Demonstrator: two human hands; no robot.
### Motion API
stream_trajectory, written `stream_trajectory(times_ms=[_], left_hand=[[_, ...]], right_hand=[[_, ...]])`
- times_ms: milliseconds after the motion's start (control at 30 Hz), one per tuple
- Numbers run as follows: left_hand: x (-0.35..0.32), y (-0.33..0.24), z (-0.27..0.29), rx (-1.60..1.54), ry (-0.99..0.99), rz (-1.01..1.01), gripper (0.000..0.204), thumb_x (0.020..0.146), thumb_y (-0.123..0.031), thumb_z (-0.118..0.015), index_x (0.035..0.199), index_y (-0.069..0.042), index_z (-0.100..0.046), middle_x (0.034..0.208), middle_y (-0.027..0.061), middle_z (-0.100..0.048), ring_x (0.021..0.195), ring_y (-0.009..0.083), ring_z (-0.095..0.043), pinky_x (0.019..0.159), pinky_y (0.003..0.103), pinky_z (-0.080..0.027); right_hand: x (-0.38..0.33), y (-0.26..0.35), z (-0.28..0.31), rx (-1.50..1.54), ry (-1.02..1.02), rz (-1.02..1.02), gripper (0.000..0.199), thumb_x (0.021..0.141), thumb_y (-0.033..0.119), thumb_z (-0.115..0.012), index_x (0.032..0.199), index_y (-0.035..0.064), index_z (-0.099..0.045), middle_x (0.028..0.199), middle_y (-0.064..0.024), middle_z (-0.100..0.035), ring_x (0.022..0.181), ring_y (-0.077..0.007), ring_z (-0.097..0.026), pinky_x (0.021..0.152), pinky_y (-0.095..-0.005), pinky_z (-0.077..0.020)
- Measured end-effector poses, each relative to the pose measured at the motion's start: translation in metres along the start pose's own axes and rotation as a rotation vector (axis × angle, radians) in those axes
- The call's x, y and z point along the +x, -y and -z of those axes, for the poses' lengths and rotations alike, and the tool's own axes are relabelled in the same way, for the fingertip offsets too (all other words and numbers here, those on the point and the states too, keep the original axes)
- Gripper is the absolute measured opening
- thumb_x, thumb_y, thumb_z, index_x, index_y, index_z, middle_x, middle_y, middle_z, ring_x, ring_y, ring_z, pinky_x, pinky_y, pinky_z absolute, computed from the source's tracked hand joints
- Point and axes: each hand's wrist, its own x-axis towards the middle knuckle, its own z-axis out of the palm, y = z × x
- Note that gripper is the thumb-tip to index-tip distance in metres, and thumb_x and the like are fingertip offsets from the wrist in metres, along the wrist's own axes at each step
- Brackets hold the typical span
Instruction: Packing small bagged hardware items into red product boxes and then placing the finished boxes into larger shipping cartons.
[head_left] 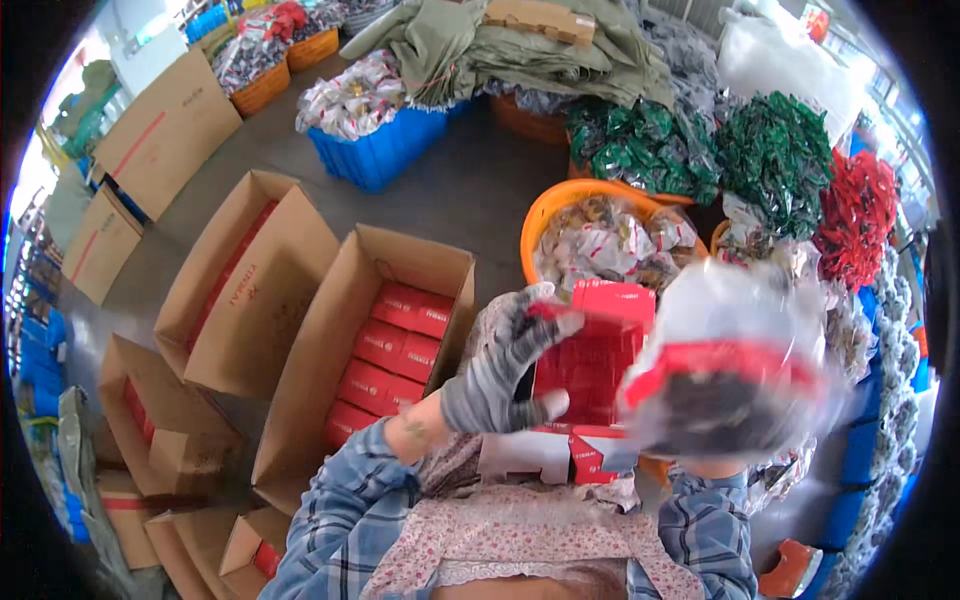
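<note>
On the left, open brown cartons (265,300) are stood close together, with red edges glimpsed inside. To their right, a larger open carton (318,355) is packed with small red boxes (400,335). Beyond it, a blue crate (375,160) is heaped with wrapped goods (355,95). Farther right, an orange basket (532,232) is filled with clear bags (600,235); beyond this, green bundles (775,165) and, at the far right, a red bundle (857,220) are piled.

The open red carton (590,372) is positioned near the body, between the hands. At its left side is placed the left hand (508,365), in a grey striped glove, thumb and fingers spread wide. Its right edge is overlapped by a clear plastic bag (735,350), red-banded, dark inside and blurred. By this bag the right hand, above the plaid sleeve (708,520), is hidden; whether it is closed on the bag cannot be told.
</note>
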Motion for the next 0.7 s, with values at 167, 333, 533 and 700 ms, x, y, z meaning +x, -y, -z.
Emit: stream_trajectory(times_ms=[167, 333, 533, 700], left_hand=[[-0.004, 0.026, -0.017, -0.249, -0.162, 0.080, 0.095, 0.070, -0.036, -0.078, 0.151, -0.010, -0.035, 0.150, 0.0213, -0.031, 0.136, 0.0397, -0.035, 0.113, 0.048, -0.027], [-0.002, 0.017, -0.015, -0.403, -0.188, 0.035, 0.095, 0.071, -0.038, -0.077, 0.150, -0.007, -0.035, 0.146, 0.0219, -0.037, 0.136, 0.0396, -0.036, 0.113, 0.047, -0.028], [0.001, 0.021, -0.024, -0.348, -0.178, 0.107, 0.102, 0.069, -0.043, -0.078, 0.150, -0.004, -0.031, 0.147, 0.0197, -0.037, 0.136, 0.0386, -0.037, 0.115, 0.047, -0.026], [-0.022, 0.033, -0.033, -0.541, -0.218, 0.184, 0.101, 0.071, -0.044, -0.079, 0.150, -0.004, -0.031, 0.145, 0.0193, -0.038, 0.132, 0.0379, -0.040, 0.115, 0.047, -0.026]], right_hand=[[-0.008, 0.043, 0.004, 1.123, 0.035, 0.227, 0.023, 0.087, 0.025, -0.061, 0.100, 0.0057, -0.060, 0.102, -0.0138, -0.055, 0.087, -0.0314, -0.058, 0.074, -0.0400, -0.0511], [-0.017, 0.061, -0.016, 0.754, 0.521, 0.319, 0.047, 0.071, 0.025, -0.073, 0.111, 0.0045, -0.061, 0.110, -0.0179, -0.058, 0.098, -0.0347, -0.061, 0.074, -0.0456, -0.0549], [0.003, 0.077, -0.030, 0.599, 0.915, 0.548, 0.052, 0.080, 0.031, -0.068, 0.124, 0.0048, -0.057, 0.116, -0.0183, -0.059, 0.096, -0.0366, -0.063, 0.080, -0.0482, -0.0533], [0.016, -0.003, -0.020, 0.980, 0.749, 0.439, 0.069, 0.075, 0.038, -0.079, 0.131, 0.0070, -0.055, 0.122, -0.0173, -0.058, 0.097, -0.0344, -0.064, 0.079, -0.0458, -0.0534]])
